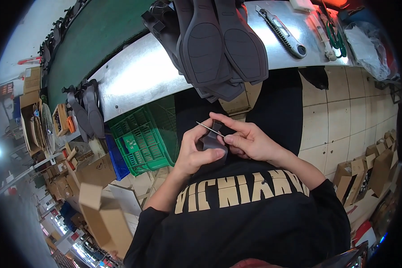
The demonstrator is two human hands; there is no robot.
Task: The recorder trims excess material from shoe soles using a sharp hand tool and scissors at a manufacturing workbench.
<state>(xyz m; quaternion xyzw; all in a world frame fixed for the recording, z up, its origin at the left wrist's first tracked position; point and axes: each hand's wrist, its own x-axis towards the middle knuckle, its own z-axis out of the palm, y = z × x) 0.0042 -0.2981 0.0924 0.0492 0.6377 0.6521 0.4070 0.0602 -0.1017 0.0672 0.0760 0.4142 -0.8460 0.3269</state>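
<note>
Stick [207,128] sat pinched in right hand [251,142], dark piece [211,143] gripped in left hand [193,152]; I feared hard pushing might slip.

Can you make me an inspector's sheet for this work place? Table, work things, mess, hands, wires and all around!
Surface: shiny metal table
Work things: dark piece and thin metal tool, both in hand; dark footwear piled over the table edge
Clutter: utility knife, green-handled scissors, clear plastic bag
Hands: left hand grips the piece; right hand pinches the tool
Cables: nothing seen
Surroundings: green crate, tiled floor, cardboard boxes
</note>
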